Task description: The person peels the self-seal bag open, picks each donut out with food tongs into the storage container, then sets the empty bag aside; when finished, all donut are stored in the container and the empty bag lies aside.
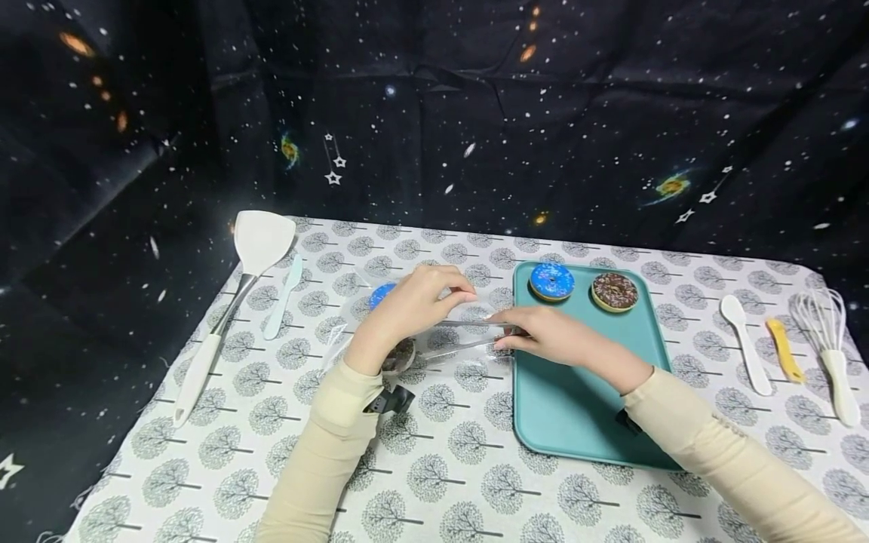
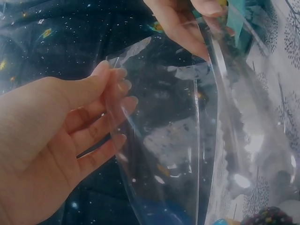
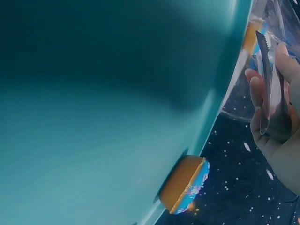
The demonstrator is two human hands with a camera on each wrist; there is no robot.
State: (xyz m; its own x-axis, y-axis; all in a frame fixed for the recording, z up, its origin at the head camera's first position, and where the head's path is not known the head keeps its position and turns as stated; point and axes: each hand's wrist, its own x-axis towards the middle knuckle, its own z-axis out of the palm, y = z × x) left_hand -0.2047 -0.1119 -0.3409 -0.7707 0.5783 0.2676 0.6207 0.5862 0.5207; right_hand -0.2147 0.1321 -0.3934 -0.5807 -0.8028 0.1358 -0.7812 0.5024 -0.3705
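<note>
My left hand (image 1: 416, 302) pinches the edge of a clear plastic bag (image 2: 159, 117) between thumb and fingers. From the right, my right hand (image 1: 550, 335) holds metal tongs (image 3: 267, 79), whose two arms stand apart and point left over the bag. Serrated teeth show at the tongs' tip in the right wrist view. A blue-iced donut (image 1: 381, 293) and a chocolate donut (image 1: 400, 357) lie at the bag, both partly hidden by my left hand and arm. Another blue donut (image 1: 552, 281) and another chocolate donut (image 1: 614, 291) sit at the far end of the teal tray (image 1: 577, 415).
To the left lie a white spatula (image 1: 263, 241) and a pale blue knife (image 1: 283, 300). Right of the tray are a white spoon (image 1: 745, 347), a small yellow utensil (image 1: 784, 351) and a whisk (image 1: 838, 369). A dark starry cloth (image 1: 434, 113) hangs behind the table.
</note>
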